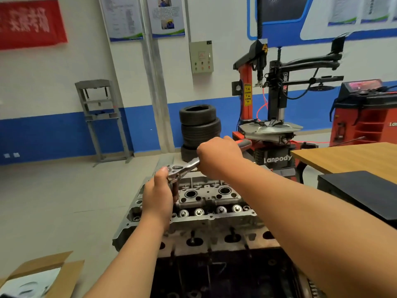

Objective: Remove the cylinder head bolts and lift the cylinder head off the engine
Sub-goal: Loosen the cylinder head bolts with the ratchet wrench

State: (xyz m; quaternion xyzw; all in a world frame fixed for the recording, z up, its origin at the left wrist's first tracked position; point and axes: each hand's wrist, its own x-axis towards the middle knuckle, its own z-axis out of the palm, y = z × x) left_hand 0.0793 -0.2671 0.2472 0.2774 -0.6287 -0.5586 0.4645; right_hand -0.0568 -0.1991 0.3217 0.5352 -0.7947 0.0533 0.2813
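Note:
The grey metal cylinder head (206, 203) sits on the dark engine block (214, 276) in front of me, valve springs and round bores showing on top. A chrome ratchet wrench (182, 167) with a red and grey handle stands over the head's left end. My left hand (159, 196) grips the socket extension just under the ratchet head, thumb up against it. Wrapped around the handle is my right hand (219, 155), to the upper right. The bolt under the socket is hidden by my left hand.
An open cardboard box (40, 276) lies at the lower left. A wooden table (348, 155) and a black case (361, 190) stand to the right. Behind the engine are stacked tyres (199, 127), a red tyre changer (268, 117) and a grey press frame (101, 117).

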